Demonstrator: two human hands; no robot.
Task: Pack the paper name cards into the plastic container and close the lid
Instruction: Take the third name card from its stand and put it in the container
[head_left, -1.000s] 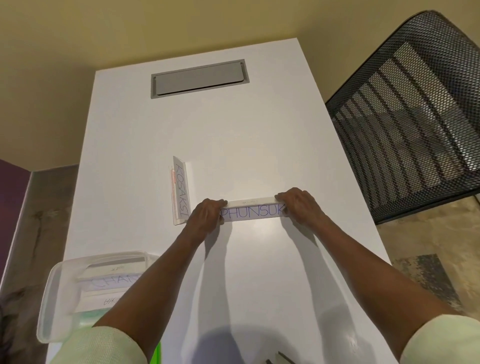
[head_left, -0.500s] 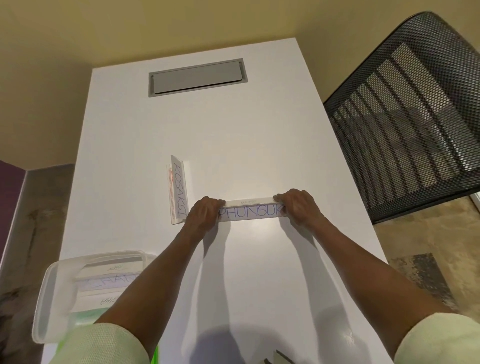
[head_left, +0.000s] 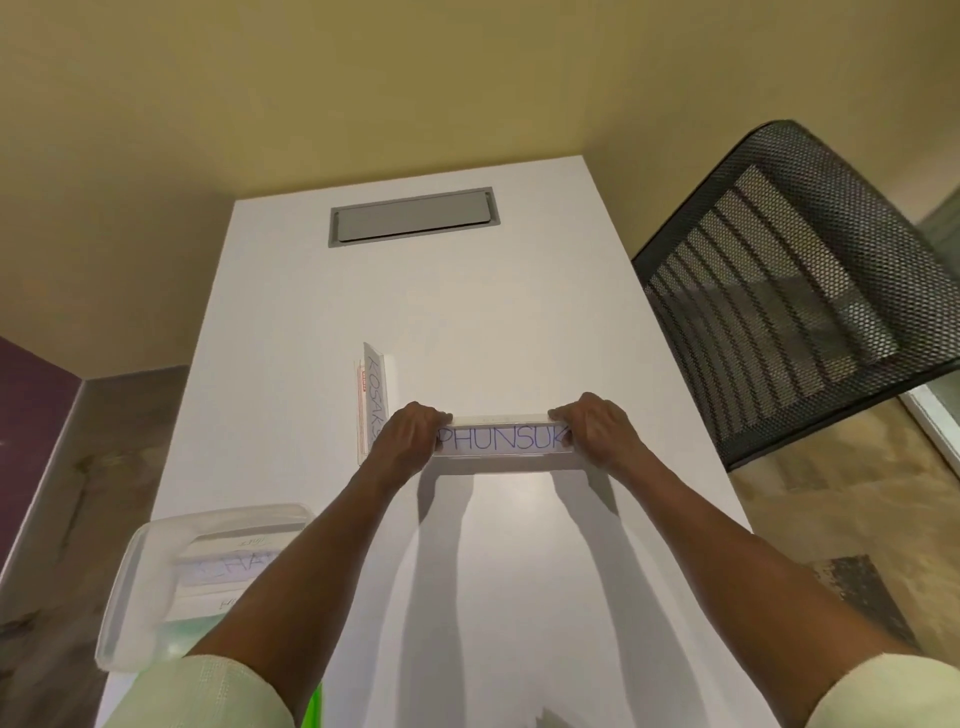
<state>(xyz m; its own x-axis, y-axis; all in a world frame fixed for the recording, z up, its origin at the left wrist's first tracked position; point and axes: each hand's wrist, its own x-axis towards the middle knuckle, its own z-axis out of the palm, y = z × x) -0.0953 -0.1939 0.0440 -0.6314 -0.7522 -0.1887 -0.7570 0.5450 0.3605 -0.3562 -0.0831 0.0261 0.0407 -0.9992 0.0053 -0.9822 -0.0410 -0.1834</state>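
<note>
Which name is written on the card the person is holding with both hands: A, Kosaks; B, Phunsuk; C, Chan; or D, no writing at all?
B: the card gripped at its ends by the left hand and the right hand reads PHUNSUK in blue letters; the KOSAKS card stands apart on the table, just beyond the left hand.

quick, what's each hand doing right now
Left hand: closed, gripping the left end of the PHUNSUK name card.
Right hand: closed, gripping the right end of the same card.
</note>
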